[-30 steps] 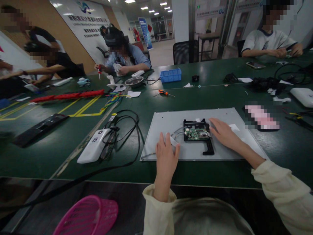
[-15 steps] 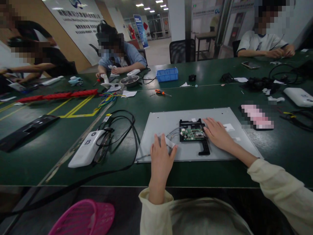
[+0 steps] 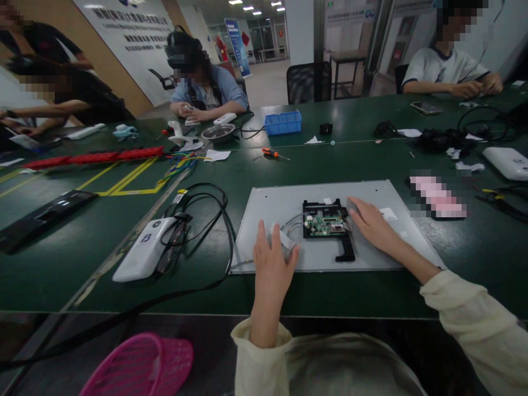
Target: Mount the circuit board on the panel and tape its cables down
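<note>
A thin grey panel [image 3: 264,204] lies flat on the green table. On it sits a black plastic bracket [image 3: 347,248] around a green circuit board [image 3: 322,225], with grey wires [image 3: 291,221] leading off to the left. My left hand [image 3: 272,259] rests over the panel's left part, fingers spread, beside a pale flat strip [image 3: 287,242] at the wires; whether it touches the strip I cannot tell. Just right of the bracket is my right hand [image 3: 370,224], fingers stretched out and holding nothing; its fingertips are close to the bracket's edge.
To the left lie a white power bank [image 3: 142,250] with black cables [image 3: 225,214] and a long black plastic part [image 3: 45,219]. An orange screwdriver [image 3: 275,154] and a blue basket [image 3: 282,123] are farther back. A pink phone [image 3: 437,197] lies right. Several people sit around.
My right hand has shifted slightly right, away from the bracket's edge. My left hand stays nearly in place. Across the table, a person in a blue shirt has raised their head a little.
</note>
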### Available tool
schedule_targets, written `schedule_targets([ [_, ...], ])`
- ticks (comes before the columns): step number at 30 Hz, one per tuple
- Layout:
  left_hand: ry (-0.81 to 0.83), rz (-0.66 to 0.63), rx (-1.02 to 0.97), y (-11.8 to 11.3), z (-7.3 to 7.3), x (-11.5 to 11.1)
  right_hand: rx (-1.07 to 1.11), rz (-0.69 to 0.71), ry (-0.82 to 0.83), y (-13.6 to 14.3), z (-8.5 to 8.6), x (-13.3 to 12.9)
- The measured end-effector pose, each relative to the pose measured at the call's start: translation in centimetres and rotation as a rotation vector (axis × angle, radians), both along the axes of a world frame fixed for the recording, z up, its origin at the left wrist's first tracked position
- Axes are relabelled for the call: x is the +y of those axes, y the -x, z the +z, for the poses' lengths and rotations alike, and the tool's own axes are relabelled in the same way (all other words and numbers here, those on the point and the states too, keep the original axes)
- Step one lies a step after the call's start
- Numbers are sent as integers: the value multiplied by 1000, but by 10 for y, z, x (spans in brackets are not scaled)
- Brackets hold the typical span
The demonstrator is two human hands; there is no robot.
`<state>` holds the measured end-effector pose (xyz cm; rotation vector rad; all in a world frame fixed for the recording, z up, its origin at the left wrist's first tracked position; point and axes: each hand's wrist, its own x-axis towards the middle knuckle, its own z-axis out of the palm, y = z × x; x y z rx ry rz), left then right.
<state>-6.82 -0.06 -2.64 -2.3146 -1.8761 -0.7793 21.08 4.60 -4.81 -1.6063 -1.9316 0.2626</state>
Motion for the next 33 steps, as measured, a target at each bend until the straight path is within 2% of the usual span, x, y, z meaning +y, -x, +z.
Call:
schedule_targets([
  [4,-15,-68,45,-1,4,-1,154,29,-63,-10,10,0],
  [7,-2,-93,48,-1,5,-3,197,49,-38,-13,18,-3],
  [10,-11,-113,28,-1,6,-4,193,127,6,-13,24,-6],
  [15,38,-111,23,-3,9,-3,150,225,115,-11,25,-7],
  [19,67,-90,26,-3,13,-1,164,217,175,-8,24,-9],
  [22,23,-74,20,1,20,3,195,210,197,-9,24,-9],
  [25,-50,-45,9,11,29,14,222,169,182,-18,24,-6],
  [28,-68,-29,-16,27,34,30,186,48,136,-34,23,-2],
  [33,94,-94,-20,50,26,51,20,-119,102,-60,16,4],
])
